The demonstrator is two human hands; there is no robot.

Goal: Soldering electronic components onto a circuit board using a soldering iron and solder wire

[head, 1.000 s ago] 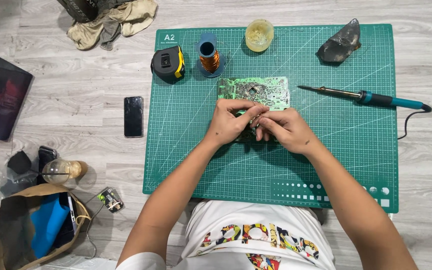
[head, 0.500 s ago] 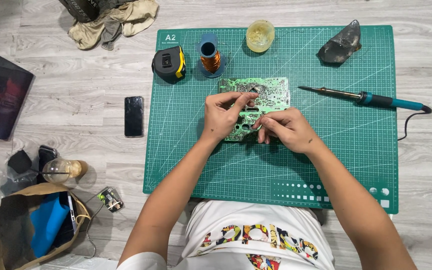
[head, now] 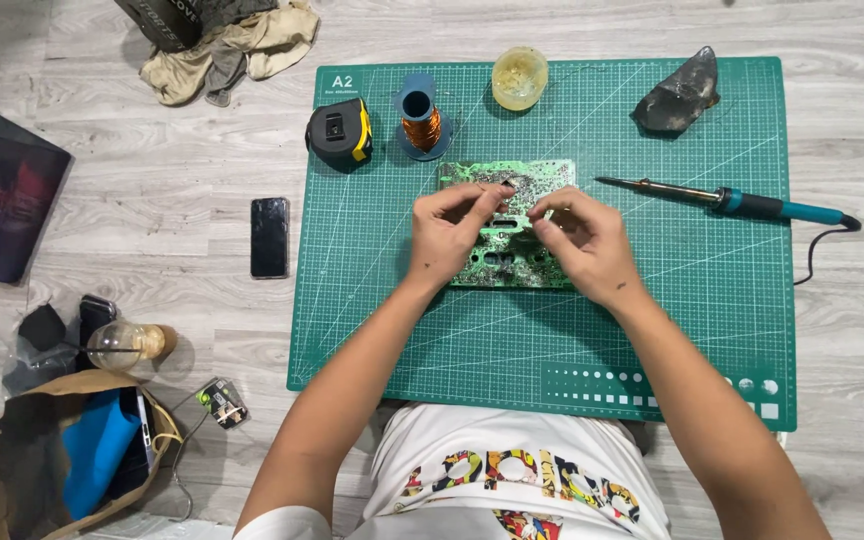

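Grey wood-plank floor (head: 152,140) under green cutting mat (head: 432,330), black phone (head: 270,237), rag pile (head: 232,50), brown bag (head: 12,470).

Cutting mat (head: 452,340) lay open below the circuit board (head: 512,225); copper wire spool (head: 420,120), tape measure (head: 338,134) blocked behind-left, soldering iron (head: 722,200) right.

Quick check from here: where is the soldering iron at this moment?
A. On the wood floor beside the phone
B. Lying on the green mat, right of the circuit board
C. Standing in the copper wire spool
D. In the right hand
B. The soldering iron lies on the green mat, right of the circuit board, clear of the right hand and left hand, which are both on the board.
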